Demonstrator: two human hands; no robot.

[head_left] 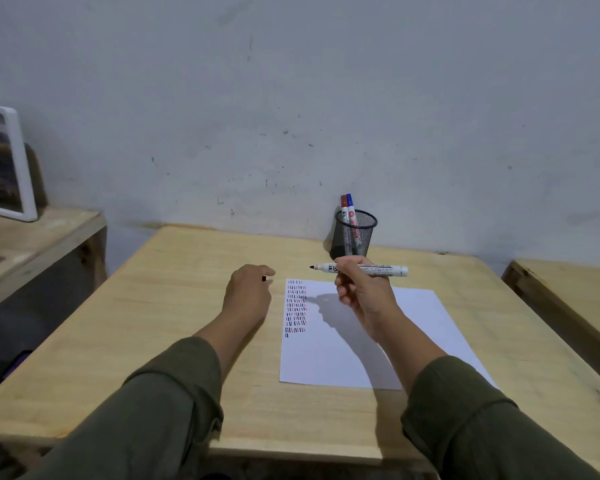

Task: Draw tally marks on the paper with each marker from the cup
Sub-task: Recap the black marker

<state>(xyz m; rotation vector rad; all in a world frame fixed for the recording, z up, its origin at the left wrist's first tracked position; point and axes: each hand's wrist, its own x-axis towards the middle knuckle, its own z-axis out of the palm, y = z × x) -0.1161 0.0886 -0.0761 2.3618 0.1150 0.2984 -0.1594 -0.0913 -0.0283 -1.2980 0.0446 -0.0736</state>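
Observation:
A white sheet of paper (361, 341) lies on the wooden table (174, 327), with rows of black, red and blue tally marks (296, 306) down its left side. My right hand (364, 292) holds an uncapped black marker (392, 270) level above the paper's far edge, tip pointing left. My left hand (248, 292) rests on the table just left of the paper, closed around the black cap (264, 278). A black mesh cup (355, 233) stands at the wall behind the paper, holding a red marker (344, 204) and a blue marker (350, 204).
A lower wooden shelf (35, 237) at the left carries a white-framed picture (4, 161). Another wooden table edge (568, 292) shows at the right. The grey wall runs directly behind the cup.

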